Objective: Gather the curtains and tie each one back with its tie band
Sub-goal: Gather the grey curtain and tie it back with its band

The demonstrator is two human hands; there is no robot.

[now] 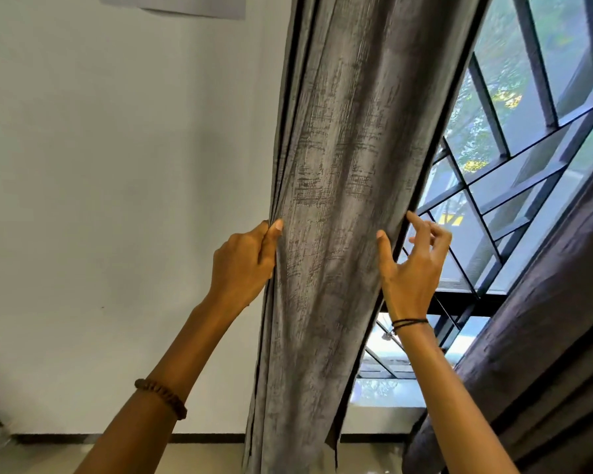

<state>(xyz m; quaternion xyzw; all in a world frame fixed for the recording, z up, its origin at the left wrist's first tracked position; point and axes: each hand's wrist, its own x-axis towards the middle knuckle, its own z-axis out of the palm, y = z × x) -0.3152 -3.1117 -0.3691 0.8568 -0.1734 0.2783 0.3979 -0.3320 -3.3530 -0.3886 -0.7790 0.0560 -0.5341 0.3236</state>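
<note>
A grey textured curtain [336, 186] hangs down the middle of the view in gathered folds. My left hand [243, 265] grips its left edge, fingers curled behind the cloth and thumb pressed on the front. My right hand [413, 268] is at the curtain's right edge: the thumb lies on the front of the cloth, the index finger reaches behind the edge, and the other fingers are spread and loosely bent in front of the window. A second, darker curtain [541, 336] hangs at the right. No tie band is visible.
A white wall [117, 165] fills the left side. The window [514, 165] with dark metal bars is exposed between the two curtains. A dark skirting strip [117, 438] and glossy floor run along the bottom.
</note>
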